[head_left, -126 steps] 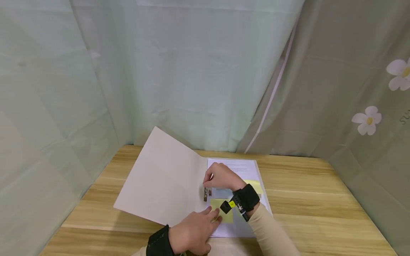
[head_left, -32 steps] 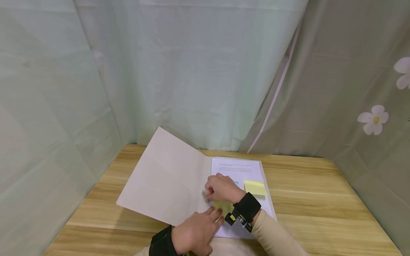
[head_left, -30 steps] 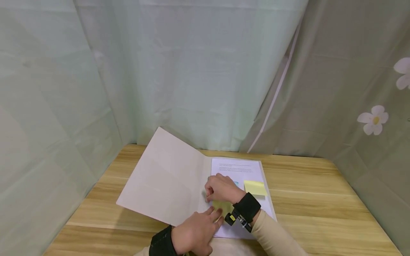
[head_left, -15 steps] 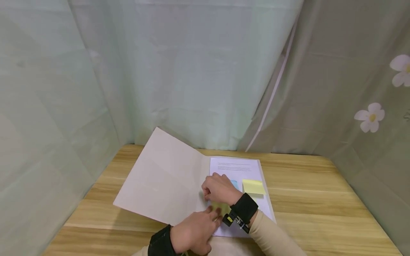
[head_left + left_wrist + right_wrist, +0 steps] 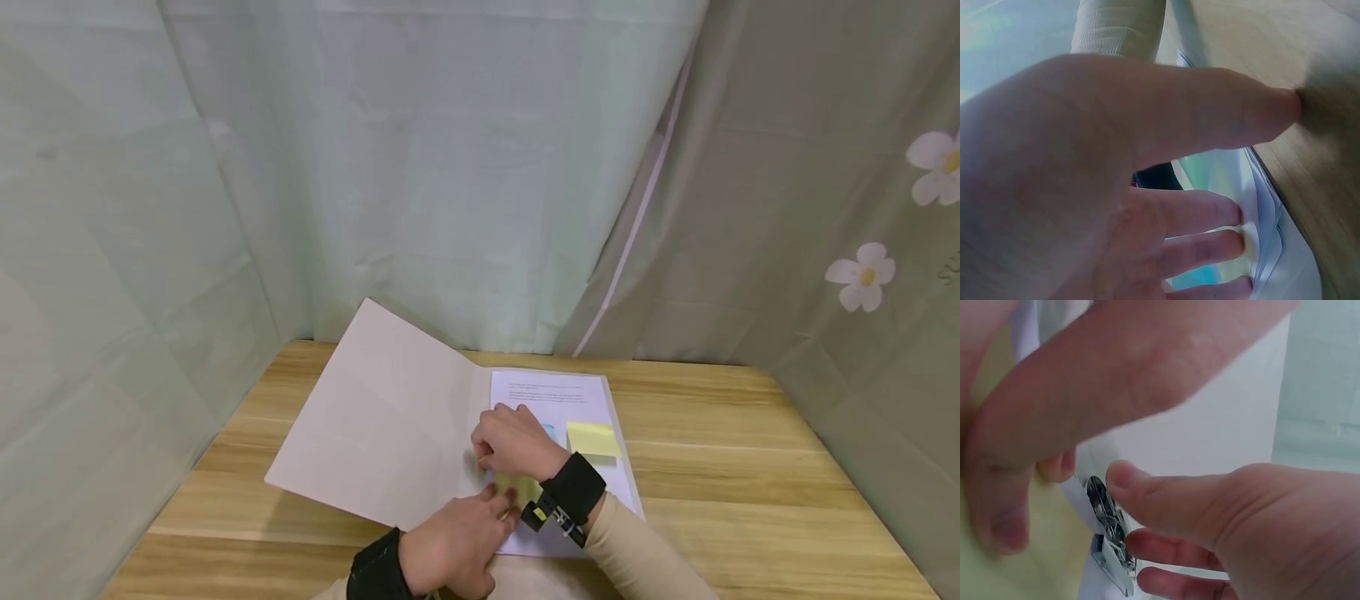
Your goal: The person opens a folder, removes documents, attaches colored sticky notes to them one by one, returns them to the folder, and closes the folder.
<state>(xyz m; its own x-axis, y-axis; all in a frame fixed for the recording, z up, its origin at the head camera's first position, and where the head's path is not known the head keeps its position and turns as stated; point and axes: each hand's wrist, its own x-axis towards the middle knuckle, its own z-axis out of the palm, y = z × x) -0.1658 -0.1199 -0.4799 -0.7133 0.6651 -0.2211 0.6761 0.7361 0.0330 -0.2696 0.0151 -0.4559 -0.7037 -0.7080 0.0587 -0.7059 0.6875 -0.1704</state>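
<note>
An open white folder (image 5: 382, 417) lies on the table, its left cover tilted up. White printed sheets (image 5: 551, 521) rest in its right side, bearing yellow sticky notes. My left hand (image 5: 453, 542) presses the sheets near their lower left edge, fingers straight over a yellow sticky note (image 5: 517, 487). In the left wrist view, the left thumb (image 5: 1222, 106) touches the wooden surface. My right hand (image 5: 517, 442) is at the folder's spine, thumb and curled fingers on the metal lever clip (image 5: 1110, 519), which the hand hides in the head view.
Another yellow sticky note (image 5: 592, 439) stands partly raised on the sheets, with a blue one (image 5: 550, 432) beside the right hand. Around the folder extends the wooden table (image 5: 735, 475). Pale curtains (image 5: 450, 167) hang behind and at both sides.
From 4.2 s ago, my right hand has moved toward me along the spine and now covers the clip. Within the last second both hands stay nearly still.
</note>
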